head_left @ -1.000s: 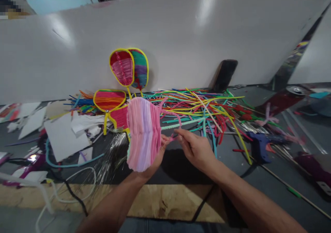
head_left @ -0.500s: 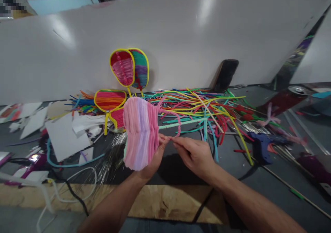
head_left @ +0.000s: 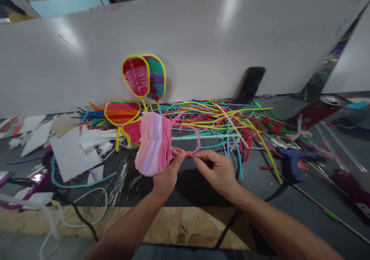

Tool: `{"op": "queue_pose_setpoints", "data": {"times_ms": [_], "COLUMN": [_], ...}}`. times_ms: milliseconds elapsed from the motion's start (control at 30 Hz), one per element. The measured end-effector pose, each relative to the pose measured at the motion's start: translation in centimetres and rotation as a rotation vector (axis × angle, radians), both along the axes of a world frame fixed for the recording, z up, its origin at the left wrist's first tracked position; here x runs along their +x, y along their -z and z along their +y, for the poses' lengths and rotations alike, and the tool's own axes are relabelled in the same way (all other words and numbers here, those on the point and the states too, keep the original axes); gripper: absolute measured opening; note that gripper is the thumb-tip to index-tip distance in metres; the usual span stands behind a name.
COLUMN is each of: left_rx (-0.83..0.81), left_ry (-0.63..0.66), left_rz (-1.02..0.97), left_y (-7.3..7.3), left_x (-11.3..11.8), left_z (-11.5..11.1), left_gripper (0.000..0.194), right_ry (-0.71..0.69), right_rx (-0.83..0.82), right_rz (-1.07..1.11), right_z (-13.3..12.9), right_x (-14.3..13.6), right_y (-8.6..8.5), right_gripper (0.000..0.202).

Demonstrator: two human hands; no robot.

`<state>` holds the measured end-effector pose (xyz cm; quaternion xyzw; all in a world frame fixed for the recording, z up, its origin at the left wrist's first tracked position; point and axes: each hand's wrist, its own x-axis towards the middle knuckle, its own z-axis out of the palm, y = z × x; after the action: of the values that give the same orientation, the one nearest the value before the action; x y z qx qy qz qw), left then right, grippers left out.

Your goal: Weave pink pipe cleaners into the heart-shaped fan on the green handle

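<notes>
A pink, white and lilac striped panel of pipe cleaners [head_left: 154, 142] is held up above the table. From its right side curves a loop of twisted pink pipe cleaner [head_left: 198, 136]. My left hand [head_left: 167, 175] is closed, thumb and fingers pinching the lower part of that loop, partly behind the panel. My right hand [head_left: 216, 169] pinches the same loop just to the right, fingertips close to the left ones. A pale mint pipe cleaner stem [head_left: 214, 136] sticks out to the right from behind the panel.
Behind my hands lies a heap of coloured pipe cleaners [head_left: 208, 115]. Yellow-rimmed fan shapes [head_left: 135, 77] lean on the white board [head_left: 187, 44], as does a phone [head_left: 251, 83]. A blue glue gun [head_left: 291, 163] and a can [head_left: 316, 111] are right; white card [head_left: 73, 150] and cables are left.
The striped panel has tilted and its lower edge has risen and moved left. Both hands still pinch the pink loop, the right hand slightly lower down its arm's line.
</notes>
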<state>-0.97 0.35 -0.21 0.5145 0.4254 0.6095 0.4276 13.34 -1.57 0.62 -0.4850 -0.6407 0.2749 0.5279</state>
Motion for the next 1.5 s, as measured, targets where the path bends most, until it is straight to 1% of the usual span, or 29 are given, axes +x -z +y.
{"op": "queue_pose_setpoints", "data": {"times_ms": [67,133,200,267,400,467,567,667,733,800,900,1000,1067,1133,1200,1267,1367,1500], "left_rx": [-0.09,-0.179,-0.246,-0.29,-0.325,-0.327,-0.335,-0.371,-0.383,-0.352,-0.252,-0.146,-0.059,0.024,0.076,0.102,0.107,0.076], "left_ry": [0.034,0.079,0.127,0.169,0.231,0.249,0.274,0.286,0.289,0.267,0.178,0.094,0.031,-0.016,-0.016,0.012,0.018,0.006], "left_rz": [-0.148,-0.285,-0.387,-0.433,-0.413,-0.382,-0.362,-0.382,-0.393,-0.387,-0.337,-0.227,-0.092,0.084,0.242,0.335,0.382,0.354], "left_y": [-0.2,-0.7,-1.2,-1.6,-1.8,-1.9,-2.0,-2.1,-2.1,-1.9,-1.2,-0.4,-0.1,-0.2,-0.6,-1.1,-1.4,-0.8], "left_x": [0.2,0.4,0.6,0.6,0.6,0.6,0.6,0.5,0.5,0.5,0.4,0.2,-0.1,-0.3,-0.4,-0.4,-0.3,-0.2], "left_z": [0.0,0.0,-0.1,-0.2,-0.2,-0.2,-0.2,-0.2,-0.3,-0.3,-0.2,0.0,0.0,0.0,-0.2,-0.4,-0.6,-0.5], "left_gripper": [0.014,0.019,0.023,0.024,0.024,0.024,0.025,0.025,0.025,0.024,0.022,0.019,0.017,0.014,0.013,0.012,0.01,0.006], "right_ry": [0.0,-0.027,-0.049,-0.063,-0.11,-0.175,-0.3,-0.402,-0.42,-0.366,-0.268,-0.248,-0.265,-0.294,-0.296,-0.256,-0.218,-0.279], "right_rx": [-0.132,-0.212,-0.245,-0.239,-0.229,-0.295,-0.447,-0.539,-0.551,-0.549,-0.543,-0.561,-0.593,-0.62,-0.621,-0.595,-0.566,-0.561], "right_rz": [0.118,0.195,0.233,0.257,0.361,0.49,0.718,0.826,0.832,0.829,0.835,0.86,0.904,0.95,0.982,1.002,0.995,0.97], "right_z": [0.0,0.0,-0.1,-0.2,-0.2,0.0,0.3,0.6,0.6,0.7,0.6,0.4,0.2,0.0,-0.1,-0.1,-0.1,-0.1], "right_x": [-0.3,-0.6,-0.7,-0.6,-0.6,-0.5,-0.5,-0.3,-0.2,-0.2,-0.4,-0.7,-0.9,-1.0,-1.2,-1.3,-1.6,-1.6], "right_y": [0.1,0.2,0.4,0.5,0.8,0.9,1.0,0.7,0.6,0.6,0.7,0.5,0.1,-0.2,-0.3,-0.1,0.2,0.7], "right_gripper": [0.01,0.013,0.015,0.016,0.015,0.015,0.019,0.02,0.018,0.017,0.018,0.02,0.021,0.024,0.027,0.025,0.022,0.021]}}
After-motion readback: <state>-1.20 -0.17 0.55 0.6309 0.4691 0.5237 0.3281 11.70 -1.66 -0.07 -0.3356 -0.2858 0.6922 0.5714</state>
